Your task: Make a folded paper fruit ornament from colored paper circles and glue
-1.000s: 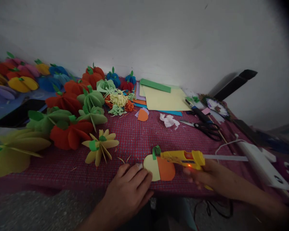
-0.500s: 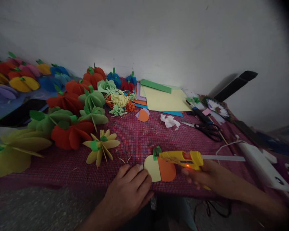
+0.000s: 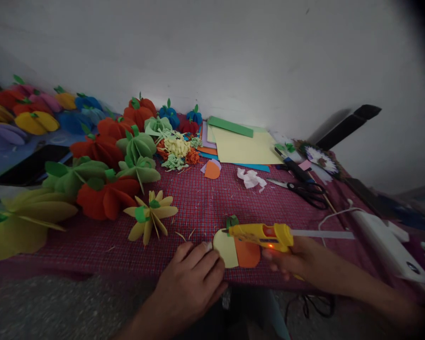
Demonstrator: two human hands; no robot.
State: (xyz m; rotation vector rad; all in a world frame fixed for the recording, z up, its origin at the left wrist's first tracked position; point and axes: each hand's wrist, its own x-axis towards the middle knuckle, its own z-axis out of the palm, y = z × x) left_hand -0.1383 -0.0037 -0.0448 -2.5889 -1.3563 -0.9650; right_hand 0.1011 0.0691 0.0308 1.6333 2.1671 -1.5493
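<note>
In the head view, a round paper cutout lies near the table's front edge, with a pale yellow half (image 3: pixel 225 252), an orange half (image 3: pixel 248 255) and a green paper stem (image 3: pixel 232 220) at its top. My left hand (image 3: pixel 194 274) is closed at its left edge, fingers bent together and gripping the yellow side; the thumb is hidden. In my right hand (image 3: pixel 293 259) is a yellow hot glue gun (image 3: pixel 258 234), its light glowing and a glue stick (image 3: pixel 322 233) jutting from the back. The nozzle points left, over the top of the yellow half.
Finished paper pumpkins (image 3: pixel 99 151) crowd the left side, with a yellow paper flower shape (image 3: pixel 150 217) closest. Behind lie coloured sheets (image 3: pixel 248 146), paper shreds (image 3: pixel 177 146) and crumpled tissue (image 3: pixel 250 179). Scissors (image 3: pixel 304 191) and a white power strip (image 3: pixel 389 245) are at right.
My right hand has moved the glue gun slightly left, so its nozzle is now over the yellow half's upper edge instead of by the stem. My left hand stays in place.
</note>
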